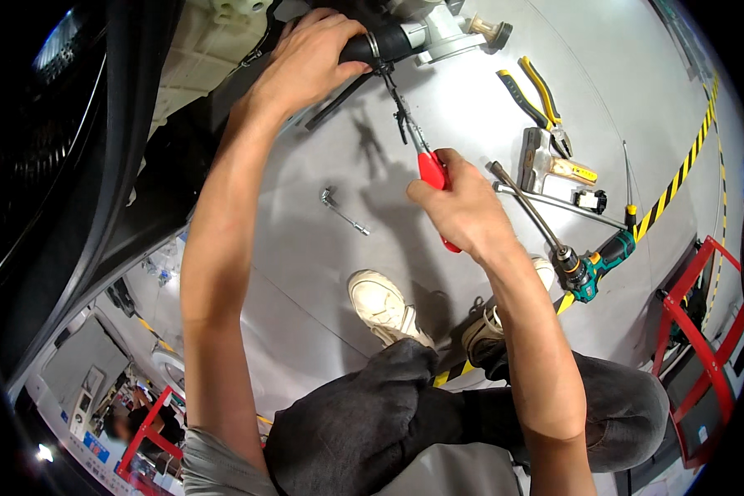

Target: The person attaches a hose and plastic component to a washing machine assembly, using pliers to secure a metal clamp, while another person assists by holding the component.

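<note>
My left hand [316, 54] is wrapped around a thick black hose [388, 43] at the top, thumb on its near side. A metal hose clamp [374, 48] circles the hose just right of my fingers. The hose meets a silver metal housing [448, 33] with a pipe stub. In my right hand [463, 202] are red-handled pliers [430, 168], gripped in my closed fingers. Their slim dark jaws point up to the underside of the hose, by the clamp. Whether the jaws grip the clamp is too small to tell.
On the grey floor to the right lie yellow-black pliers [546, 99], a hammer [537, 161], a long metal bar [525, 202], a screwdriver [629, 198] and a green cordless drill [599, 264]. A small jointed socket wrench [343, 211] lies between my arms. Dark vehicle bodywork [99, 165] borders the left.
</note>
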Action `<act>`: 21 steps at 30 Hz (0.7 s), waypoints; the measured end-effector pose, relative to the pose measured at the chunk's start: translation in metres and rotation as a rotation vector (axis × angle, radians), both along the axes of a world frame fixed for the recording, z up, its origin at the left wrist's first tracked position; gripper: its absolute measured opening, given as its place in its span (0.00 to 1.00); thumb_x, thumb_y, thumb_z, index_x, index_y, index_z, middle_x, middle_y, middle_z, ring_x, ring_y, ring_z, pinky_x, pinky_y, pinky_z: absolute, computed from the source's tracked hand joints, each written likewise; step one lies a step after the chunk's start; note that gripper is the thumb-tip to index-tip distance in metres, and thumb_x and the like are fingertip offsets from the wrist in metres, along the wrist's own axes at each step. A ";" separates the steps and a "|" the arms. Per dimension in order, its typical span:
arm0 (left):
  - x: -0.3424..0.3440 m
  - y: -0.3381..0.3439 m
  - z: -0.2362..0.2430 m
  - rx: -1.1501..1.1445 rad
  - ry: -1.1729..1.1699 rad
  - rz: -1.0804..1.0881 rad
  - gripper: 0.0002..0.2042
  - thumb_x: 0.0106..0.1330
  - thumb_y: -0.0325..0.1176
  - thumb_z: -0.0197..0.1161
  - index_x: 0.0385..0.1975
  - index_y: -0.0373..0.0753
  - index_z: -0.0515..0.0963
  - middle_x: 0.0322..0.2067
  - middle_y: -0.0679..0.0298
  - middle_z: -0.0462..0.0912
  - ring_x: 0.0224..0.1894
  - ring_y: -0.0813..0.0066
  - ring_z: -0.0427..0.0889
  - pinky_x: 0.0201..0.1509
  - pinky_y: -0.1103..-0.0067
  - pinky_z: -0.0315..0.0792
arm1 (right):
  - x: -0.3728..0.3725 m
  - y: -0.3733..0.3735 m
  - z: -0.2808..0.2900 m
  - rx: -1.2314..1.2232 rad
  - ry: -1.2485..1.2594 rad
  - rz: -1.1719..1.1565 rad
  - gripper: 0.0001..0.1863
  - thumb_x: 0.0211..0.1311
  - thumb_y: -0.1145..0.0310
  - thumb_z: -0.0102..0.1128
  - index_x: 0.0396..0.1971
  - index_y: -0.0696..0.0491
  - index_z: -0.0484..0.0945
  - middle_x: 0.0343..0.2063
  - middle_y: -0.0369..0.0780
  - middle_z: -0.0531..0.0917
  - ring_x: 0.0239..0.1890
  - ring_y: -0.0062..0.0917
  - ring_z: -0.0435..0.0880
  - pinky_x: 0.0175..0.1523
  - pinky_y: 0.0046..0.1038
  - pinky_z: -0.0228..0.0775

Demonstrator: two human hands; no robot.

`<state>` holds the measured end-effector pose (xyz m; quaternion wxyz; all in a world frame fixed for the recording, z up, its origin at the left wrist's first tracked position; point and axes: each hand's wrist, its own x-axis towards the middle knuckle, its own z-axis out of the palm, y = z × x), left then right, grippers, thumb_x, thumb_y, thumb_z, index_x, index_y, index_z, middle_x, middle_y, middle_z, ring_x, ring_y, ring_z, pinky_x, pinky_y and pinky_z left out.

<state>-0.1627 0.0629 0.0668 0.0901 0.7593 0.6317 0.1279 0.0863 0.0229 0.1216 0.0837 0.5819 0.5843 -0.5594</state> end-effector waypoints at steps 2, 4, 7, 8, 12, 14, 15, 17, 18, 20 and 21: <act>0.002 0.000 0.002 0.033 0.019 -0.039 0.22 0.54 0.35 0.72 0.50 0.38 0.78 0.49 0.56 0.80 0.59 0.54 0.73 0.64 0.64 0.65 | 0.004 -0.002 -0.008 0.070 0.004 0.010 0.26 0.55 0.57 0.56 0.47 0.64 0.75 0.38 0.58 0.82 0.46 0.48 0.82 0.54 0.40 0.71; 0.005 0.001 0.010 -0.013 -0.011 -0.041 0.22 0.53 0.33 0.71 0.49 0.36 0.78 0.49 0.55 0.80 0.60 0.54 0.72 0.64 0.63 0.66 | 0.005 -0.002 -0.007 0.131 -0.030 0.040 0.24 0.56 0.59 0.56 0.45 0.64 0.76 0.36 0.58 0.83 0.45 0.49 0.82 0.54 0.41 0.71; 0.010 0.001 0.021 -0.116 -0.064 -0.020 0.21 0.55 0.33 0.68 0.48 0.32 0.77 0.50 0.52 0.79 0.61 0.54 0.70 0.64 0.63 0.66 | 0.001 -0.001 -0.004 0.176 -0.078 0.086 0.24 0.56 0.59 0.56 0.43 0.66 0.76 0.36 0.57 0.83 0.43 0.49 0.83 0.54 0.41 0.72; 0.006 0.001 0.018 -0.094 -0.038 -0.035 0.20 0.57 0.35 0.67 0.47 0.32 0.77 0.49 0.52 0.79 0.60 0.56 0.71 0.64 0.64 0.66 | 0.000 -0.003 -0.004 0.196 -0.084 0.081 0.25 0.56 0.59 0.56 0.45 0.66 0.76 0.36 0.57 0.83 0.43 0.49 0.83 0.54 0.41 0.72; -0.001 0.003 0.003 0.017 0.015 -0.047 0.22 0.54 0.36 0.72 0.49 0.38 0.79 0.46 0.57 0.81 0.57 0.56 0.74 0.62 0.65 0.67 | -0.003 -0.011 -0.007 0.255 -0.101 0.051 0.25 0.57 0.60 0.56 0.48 0.66 0.76 0.35 0.57 0.83 0.43 0.48 0.84 0.53 0.41 0.73; -0.002 0.003 -0.001 0.044 0.021 -0.060 0.22 0.54 0.36 0.72 0.49 0.37 0.79 0.46 0.57 0.81 0.56 0.55 0.74 0.62 0.64 0.67 | -0.004 -0.012 -0.008 0.254 -0.106 0.041 0.25 0.56 0.61 0.56 0.46 0.67 0.76 0.35 0.58 0.83 0.42 0.48 0.84 0.53 0.41 0.73; -0.004 0.003 -0.002 0.057 0.025 -0.066 0.22 0.54 0.36 0.72 0.49 0.37 0.79 0.46 0.57 0.81 0.56 0.55 0.74 0.62 0.64 0.67 | -0.005 -0.012 -0.007 0.245 -0.108 0.042 0.24 0.56 0.61 0.56 0.46 0.67 0.76 0.34 0.58 0.83 0.42 0.48 0.84 0.52 0.41 0.73; -0.003 0.004 -0.001 0.032 0.009 -0.062 0.21 0.55 0.36 0.72 0.49 0.37 0.79 0.47 0.57 0.80 0.56 0.55 0.75 0.62 0.65 0.67 | -0.004 -0.012 -0.008 0.242 -0.109 0.045 0.23 0.56 0.62 0.57 0.45 0.67 0.76 0.33 0.58 0.83 0.41 0.48 0.84 0.52 0.41 0.74; -0.002 0.004 0.000 0.020 0.002 -0.059 0.21 0.55 0.36 0.72 0.49 0.37 0.79 0.47 0.57 0.80 0.56 0.55 0.75 0.62 0.65 0.68 | -0.004 -0.012 -0.009 0.248 -0.105 0.049 0.23 0.56 0.63 0.57 0.45 0.67 0.76 0.32 0.57 0.83 0.41 0.48 0.84 0.51 0.41 0.74; -0.004 0.005 -0.002 0.050 0.006 -0.066 0.21 0.55 0.37 0.71 0.48 0.36 0.79 0.47 0.56 0.80 0.56 0.55 0.75 0.61 0.65 0.68 | -0.004 -0.012 -0.011 0.276 -0.103 0.056 0.22 0.55 0.63 0.57 0.44 0.67 0.76 0.30 0.57 0.83 0.39 0.48 0.85 0.50 0.42 0.74; -0.005 0.005 -0.003 0.064 0.008 -0.069 0.21 0.56 0.37 0.71 0.48 0.36 0.79 0.47 0.56 0.81 0.56 0.55 0.75 0.61 0.65 0.68 | -0.004 -0.012 -0.013 0.298 -0.101 0.058 0.22 0.55 0.64 0.58 0.44 0.66 0.76 0.29 0.56 0.83 0.37 0.48 0.85 0.49 0.42 0.74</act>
